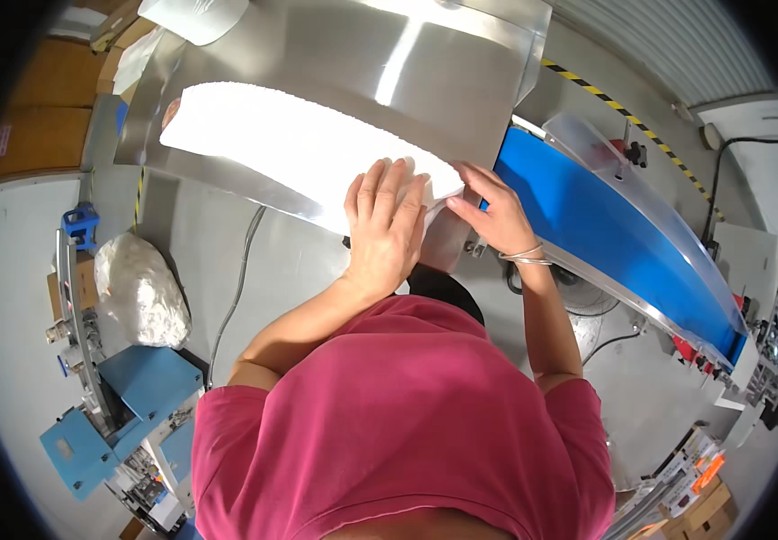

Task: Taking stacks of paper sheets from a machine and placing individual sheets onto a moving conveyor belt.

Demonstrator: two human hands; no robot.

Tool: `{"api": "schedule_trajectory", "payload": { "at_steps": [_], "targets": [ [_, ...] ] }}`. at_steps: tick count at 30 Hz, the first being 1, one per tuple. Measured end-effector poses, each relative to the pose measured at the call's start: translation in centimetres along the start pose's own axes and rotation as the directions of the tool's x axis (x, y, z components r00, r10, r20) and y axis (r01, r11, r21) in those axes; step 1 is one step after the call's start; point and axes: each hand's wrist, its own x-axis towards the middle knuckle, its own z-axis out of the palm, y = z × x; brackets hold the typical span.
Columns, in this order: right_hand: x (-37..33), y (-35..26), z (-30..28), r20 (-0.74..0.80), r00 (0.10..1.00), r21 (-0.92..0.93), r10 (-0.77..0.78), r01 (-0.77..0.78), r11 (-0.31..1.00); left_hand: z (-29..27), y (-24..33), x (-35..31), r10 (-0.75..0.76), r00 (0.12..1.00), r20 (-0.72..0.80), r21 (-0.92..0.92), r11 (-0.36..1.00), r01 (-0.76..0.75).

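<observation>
A long white bundle with a finely ridged far edge lies across the steel table. Bright light washes out its surface, so I cannot tell what it is made of. My left hand rests on the near side of its right part, fingers stretched out and lying flat. At the bundle's right end, my right hand holds the corner, thumb nearer me and fingers beyond. A small reddish-brown thing shows at the far left end, mostly hidden by the bundle.
The steel table adjoins a blue conveyor belt with a clear guard on the right. A white tray-like piece sits at the far left. A filled clear plastic bag and blue-panelled machine stand on the left.
</observation>
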Motion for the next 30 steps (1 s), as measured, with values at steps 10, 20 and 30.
{"api": "schedule_trajectory", "payload": {
  "at_steps": [10,20,30],
  "targets": [
    [-0.7,-0.3,-1.2,-0.017,0.997,0.121,0.077,-0.074,0.99,0.5,-0.8,-0.7,0.097,0.995,-0.007,-0.002,0.995,-0.097],
    [-1.0,1.2,-1.9,0.026,1.0,0.116,-0.01,0.007,0.993,-0.3,-0.5,-0.6,-0.033,0.999,0.006,0.001,0.999,0.033],
    [-6.5,8.3,-8.8,-0.81,0.571,-0.534,0.131,-0.812,0.236,-0.2,-1.9,-0.5,0.001,0.999,-0.035,-0.123,0.992,-0.005]
  ]
}}
